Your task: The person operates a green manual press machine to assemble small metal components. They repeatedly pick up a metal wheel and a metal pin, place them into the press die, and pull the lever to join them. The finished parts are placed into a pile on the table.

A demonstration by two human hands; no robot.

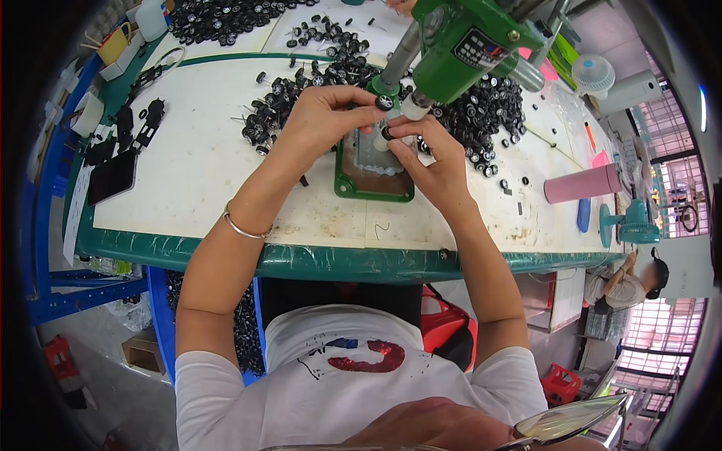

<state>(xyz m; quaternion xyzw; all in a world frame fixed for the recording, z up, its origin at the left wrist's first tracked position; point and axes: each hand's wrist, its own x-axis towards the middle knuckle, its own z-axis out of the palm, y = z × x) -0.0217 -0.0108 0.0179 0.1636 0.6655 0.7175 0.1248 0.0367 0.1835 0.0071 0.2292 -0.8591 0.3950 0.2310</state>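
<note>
A small green bench press [459,56] stands in front of me on the white-topped table. Between thumb and forefinger my left hand [323,120] pinches a small black toy wheel [384,103] with a silver hub. My right hand [438,161] is closed on another small black wheel [386,133], at the top of a pale post [382,143] on the press base [376,192]. Whether this wheel touches the post I cannot tell. The white press head [415,107] is just above the right fingers. Greyish-white stuff lies on the base behind the post.
Heaps of small wheels [481,113] lie either side of the press, with more at the back left. A phone [113,177] and black plastic parts [150,120] are at left. To the right stand a pink tumbler [580,183] and green fan [635,223]. Another person [628,282] sits far right.
</note>
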